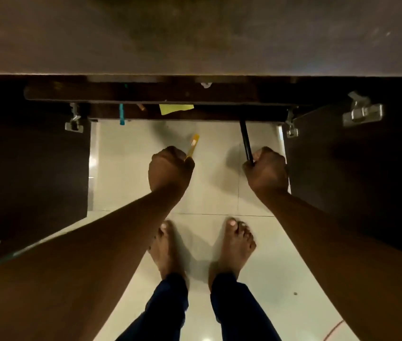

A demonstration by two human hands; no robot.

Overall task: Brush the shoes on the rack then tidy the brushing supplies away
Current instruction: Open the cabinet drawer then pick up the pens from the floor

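a dark cabinet (195, 40) stands ahead of both hands, its doors (30, 173) swung open outside each. beyond the knuckles lies a yellow cloth (175, 109). the right hand (266, 171) grips a black rod (246, 140); the left hand (169, 169) grips an orange brush (193, 145).

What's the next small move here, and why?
Probably carry the orange brush forward onto the open cabinet's shelf. The left hand grips it by the handle, the doors stand open, and the right hand holds a black rod that reaches under the shelf edge.
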